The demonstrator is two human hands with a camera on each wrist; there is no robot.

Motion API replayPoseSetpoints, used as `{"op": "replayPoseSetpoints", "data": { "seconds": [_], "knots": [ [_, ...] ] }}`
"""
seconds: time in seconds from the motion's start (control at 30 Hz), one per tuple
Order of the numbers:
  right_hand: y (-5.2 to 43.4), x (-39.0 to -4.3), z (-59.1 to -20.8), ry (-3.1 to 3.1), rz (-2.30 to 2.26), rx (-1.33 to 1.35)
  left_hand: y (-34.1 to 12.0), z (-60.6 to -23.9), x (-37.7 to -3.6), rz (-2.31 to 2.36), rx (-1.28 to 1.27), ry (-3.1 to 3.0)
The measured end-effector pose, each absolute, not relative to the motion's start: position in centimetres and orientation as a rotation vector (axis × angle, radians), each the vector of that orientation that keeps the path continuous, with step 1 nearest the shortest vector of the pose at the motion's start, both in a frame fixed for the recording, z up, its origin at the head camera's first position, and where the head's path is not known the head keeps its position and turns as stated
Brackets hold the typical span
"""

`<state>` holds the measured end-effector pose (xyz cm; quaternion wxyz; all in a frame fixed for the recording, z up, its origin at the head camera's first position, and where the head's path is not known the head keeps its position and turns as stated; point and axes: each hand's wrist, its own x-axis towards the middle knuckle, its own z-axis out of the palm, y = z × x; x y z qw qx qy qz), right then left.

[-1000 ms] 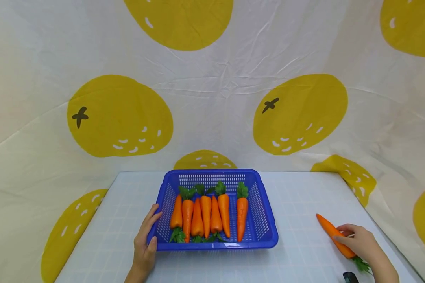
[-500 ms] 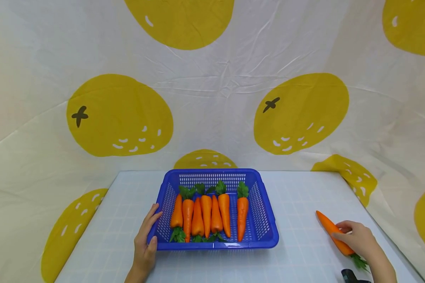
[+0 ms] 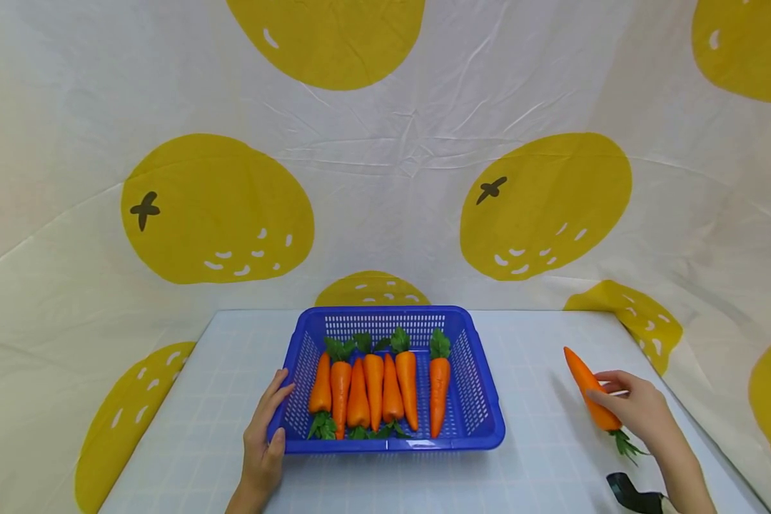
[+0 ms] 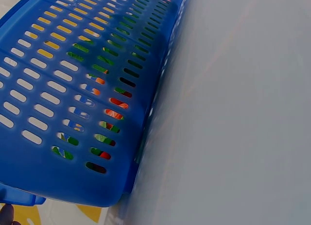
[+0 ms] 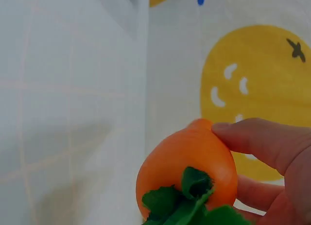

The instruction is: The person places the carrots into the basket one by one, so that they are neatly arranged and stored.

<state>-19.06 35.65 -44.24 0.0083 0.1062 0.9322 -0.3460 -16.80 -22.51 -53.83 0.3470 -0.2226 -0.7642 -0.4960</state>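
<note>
A blue slotted basket stands mid-table with several orange carrots laid side by side in it, green tops at both ends. My left hand grips the basket's front left corner, thumb on the rim; the left wrist view shows the basket wall close up. My right hand holds one more carrot lifted off the table at the right, tip pointing away, leaves toward me. In the right wrist view the carrot's leafy end sits between my fingers.
The white gridded table is backed and flanked by a white cloth with big yellow fruit prints. A small black object lies near the table's front right edge.
My right hand has lifted the carrot off the table and carried it up and slightly left. The left hand and basket have stayed put.
</note>
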Motion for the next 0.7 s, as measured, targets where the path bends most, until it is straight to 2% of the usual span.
{"op": "replayPoseSetpoints", "data": {
  "seconds": [0.4, 0.7],
  "knots": [
    [30.3, -19.3, -40.3, 2.915, -1.283, 0.222, -22.6, -54.0, -16.9, -1.291, -0.599, -1.964],
    [26.1, -19.9, -37.2, 2.866, -1.457, 0.027, -22.6, -54.0, -16.9, -1.297, -0.598, -1.957]
  ]
}}
